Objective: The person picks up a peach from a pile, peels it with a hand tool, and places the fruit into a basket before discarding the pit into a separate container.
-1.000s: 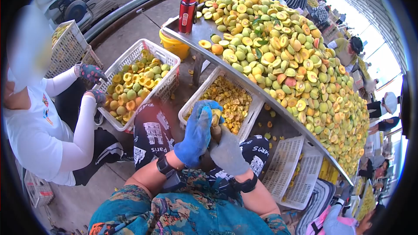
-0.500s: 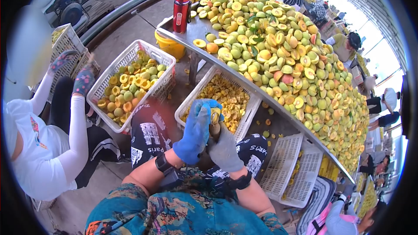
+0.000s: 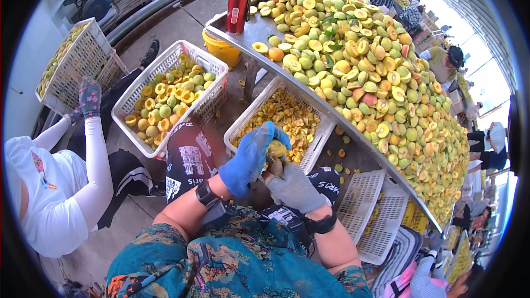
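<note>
My left hand, in a blue glove, grips a yellow apricot between fingers and thumb. Close against it is my right hand in a grey glove, its fingers curled; whatever they hold is hidden, though something brownish shows by the thumb. Both hands are over my lap, at the near edge of a white crate of small cut apricot pieces. Beyond, halved apricots are heaped high on a metal table.
To the left stands a white crate of apricot halves, beside a co-worker in white sleeves and patterned gloves. A red flask stands on the table corner, above a yellow bucket. Nested white crates lie right.
My right hand has shifted slightly right and down, and the apricot has turned in my left hand. The co-worker's gloved hands have moved lower. The view has shifted a little.
</note>
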Demonstrator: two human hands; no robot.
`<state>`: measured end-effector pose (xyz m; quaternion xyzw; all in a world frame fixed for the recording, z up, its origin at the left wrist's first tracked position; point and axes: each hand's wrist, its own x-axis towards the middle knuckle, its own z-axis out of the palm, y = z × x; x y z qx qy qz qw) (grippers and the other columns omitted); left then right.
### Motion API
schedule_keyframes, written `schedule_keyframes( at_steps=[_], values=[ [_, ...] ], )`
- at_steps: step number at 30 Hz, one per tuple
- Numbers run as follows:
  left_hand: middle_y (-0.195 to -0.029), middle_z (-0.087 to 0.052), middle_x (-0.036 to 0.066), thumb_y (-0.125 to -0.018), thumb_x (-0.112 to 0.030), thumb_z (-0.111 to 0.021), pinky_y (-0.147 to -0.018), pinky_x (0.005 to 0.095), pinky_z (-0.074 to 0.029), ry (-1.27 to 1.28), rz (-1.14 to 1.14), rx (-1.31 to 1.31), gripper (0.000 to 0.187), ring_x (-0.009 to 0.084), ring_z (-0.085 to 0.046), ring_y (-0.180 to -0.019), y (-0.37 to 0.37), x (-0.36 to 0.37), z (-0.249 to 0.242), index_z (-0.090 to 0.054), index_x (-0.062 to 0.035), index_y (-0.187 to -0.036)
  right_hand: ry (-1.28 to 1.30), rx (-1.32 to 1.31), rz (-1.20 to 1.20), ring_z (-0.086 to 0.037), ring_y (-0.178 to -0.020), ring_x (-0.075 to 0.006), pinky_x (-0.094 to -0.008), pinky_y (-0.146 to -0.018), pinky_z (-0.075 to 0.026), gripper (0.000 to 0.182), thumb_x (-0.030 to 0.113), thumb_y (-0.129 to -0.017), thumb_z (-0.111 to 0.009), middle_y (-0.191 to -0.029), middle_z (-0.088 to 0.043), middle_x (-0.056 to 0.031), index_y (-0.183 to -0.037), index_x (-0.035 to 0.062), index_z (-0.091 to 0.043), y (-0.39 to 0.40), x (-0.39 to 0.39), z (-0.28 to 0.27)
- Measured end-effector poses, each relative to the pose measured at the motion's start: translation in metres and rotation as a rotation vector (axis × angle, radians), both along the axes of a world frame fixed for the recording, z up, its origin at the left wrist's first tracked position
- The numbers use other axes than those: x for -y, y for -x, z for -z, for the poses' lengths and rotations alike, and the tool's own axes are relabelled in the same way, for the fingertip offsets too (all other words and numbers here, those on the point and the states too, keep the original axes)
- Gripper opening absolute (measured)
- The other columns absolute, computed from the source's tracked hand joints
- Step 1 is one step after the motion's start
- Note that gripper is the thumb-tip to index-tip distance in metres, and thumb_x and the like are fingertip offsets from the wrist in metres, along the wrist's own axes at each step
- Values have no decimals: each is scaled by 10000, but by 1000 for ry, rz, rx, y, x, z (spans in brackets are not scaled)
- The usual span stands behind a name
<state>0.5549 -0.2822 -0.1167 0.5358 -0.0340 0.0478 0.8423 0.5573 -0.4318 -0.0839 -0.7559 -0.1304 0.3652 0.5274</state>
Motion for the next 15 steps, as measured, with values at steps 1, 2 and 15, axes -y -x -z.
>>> schedule_keyframes(
  at_steps=[1, 2, 15],
  values=[
    [-884, -631, 57, -1016, -396, -387, -791, 277, -456, 0, -7, -3, 473, 137, -568, -791, -2, -3, -1, -637, -13, -895, 25, -46, -62, -558, -495, -113, -270, -460, -427, 210, 199, -875, -594, -647, -574, -53, -882, -5, -544, -2, 2, 1],
    [-870, -639, 83, -1013, -411, -375, -779, 291, -476, -110, 90, 12, 502, 162, -593, -799, -5, -6, -2, -633, -2, -879, 25, -48, -70, -558, -495, -113, -270, -460, -427, 210, 199, -875, -594, -647, -574, -53, -882, -5, -544, -2, 4, 0],
    [-901, -658, 142, -987, -396, -456, -772, 342, -543, 817, 338, -220, 418, 240, -655, -828, -48, 10, 18, -601, -6, -1027, -543, -377, 34, -427, -509, -86, -223, -463, -335, 498, 543, -911, -540, -643, -478, 10, -910, 47, -583, -10, 13, 27]
  ],
)
